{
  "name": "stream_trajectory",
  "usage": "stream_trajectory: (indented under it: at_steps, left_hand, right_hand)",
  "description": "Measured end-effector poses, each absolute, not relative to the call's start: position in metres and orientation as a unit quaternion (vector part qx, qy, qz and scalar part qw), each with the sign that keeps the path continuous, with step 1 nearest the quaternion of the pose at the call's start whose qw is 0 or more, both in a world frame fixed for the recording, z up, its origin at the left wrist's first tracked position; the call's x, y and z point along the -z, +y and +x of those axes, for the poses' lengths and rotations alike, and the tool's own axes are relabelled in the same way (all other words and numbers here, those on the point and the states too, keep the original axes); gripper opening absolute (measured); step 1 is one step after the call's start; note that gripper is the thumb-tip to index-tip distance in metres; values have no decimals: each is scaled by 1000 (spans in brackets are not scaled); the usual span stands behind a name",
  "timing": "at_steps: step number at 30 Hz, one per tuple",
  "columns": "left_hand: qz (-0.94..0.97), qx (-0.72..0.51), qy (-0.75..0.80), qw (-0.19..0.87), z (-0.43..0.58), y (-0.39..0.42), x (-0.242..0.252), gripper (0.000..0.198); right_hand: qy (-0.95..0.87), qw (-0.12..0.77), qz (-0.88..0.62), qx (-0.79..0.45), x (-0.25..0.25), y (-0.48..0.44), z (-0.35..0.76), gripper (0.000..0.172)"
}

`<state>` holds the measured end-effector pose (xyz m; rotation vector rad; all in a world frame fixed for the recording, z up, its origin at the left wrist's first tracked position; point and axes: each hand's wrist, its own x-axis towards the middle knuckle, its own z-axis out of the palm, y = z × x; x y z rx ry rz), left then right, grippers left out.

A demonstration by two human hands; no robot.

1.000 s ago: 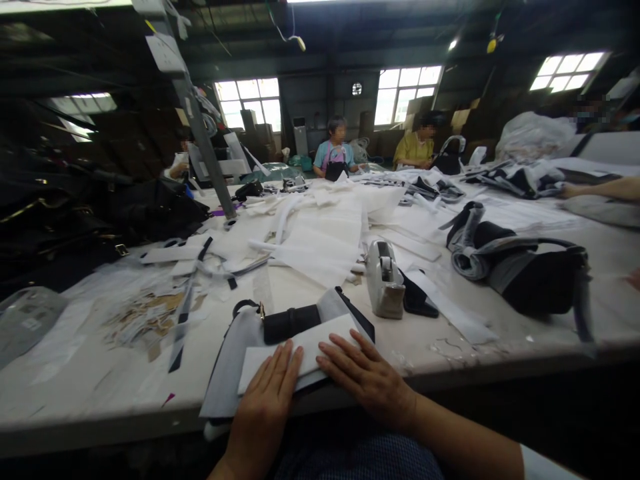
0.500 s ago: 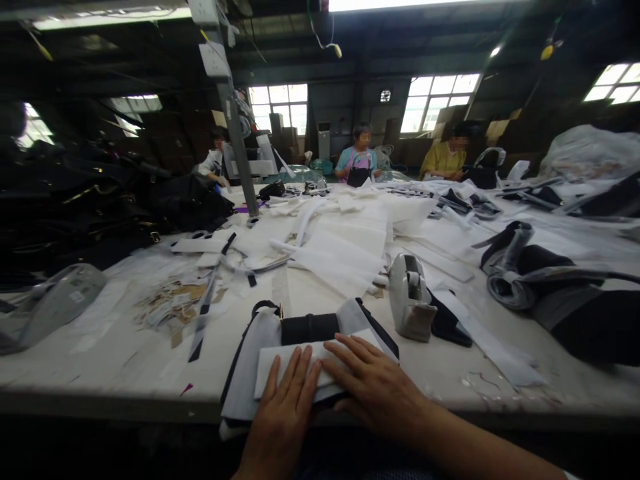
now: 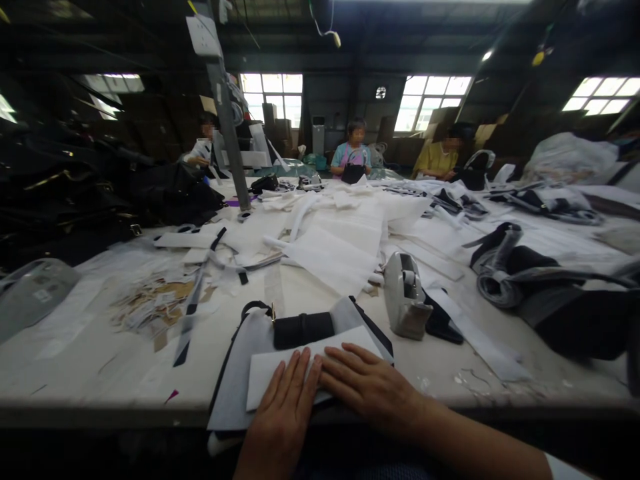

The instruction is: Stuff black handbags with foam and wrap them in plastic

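Note:
My left hand [image 3: 283, 413] and my right hand [image 3: 367, 383] lie flat, fingers stretched out, side by side on a white sheet of paper [image 3: 300, 363]. The sheet covers a black handbag [image 3: 303, 329] wrapped in grey-white fabric [image 3: 240, 373] at the table's near edge. The bag's black handle and a gold ring show at the upper left. Neither hand grips anything.
A grey tape dispenser [image 3: 404, 297] stands right of the bag. White paper strips [image 3: 335, 247] cover the table's middle. Black bags lie at the left [image 3: 75, 200] and right [image 3: 565, 300]. Paper scraps [image 3: 150, 307] lie at the left. Other people sit at the far end.
The camera view shifted a little; my hands stayed pressed flat on the white sheet, with the left hand sliding slightly closer to the right.

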<state>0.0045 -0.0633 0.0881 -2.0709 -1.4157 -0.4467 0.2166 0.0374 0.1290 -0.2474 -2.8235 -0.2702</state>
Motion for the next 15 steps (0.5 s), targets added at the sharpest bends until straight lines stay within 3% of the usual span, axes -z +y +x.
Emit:
stream_trajectory:
  at_steps: [9,15]
  left_hand:
    - [-803,173,-484,302,-13,-55,-76,54]
    - [-810,203,-463,296,-22,-46,-67,56]
  right_hand:
    - [-959,170,-153,169,-119,28,231,46]
    - [-957,164,-116,209,-118,36,219,40]
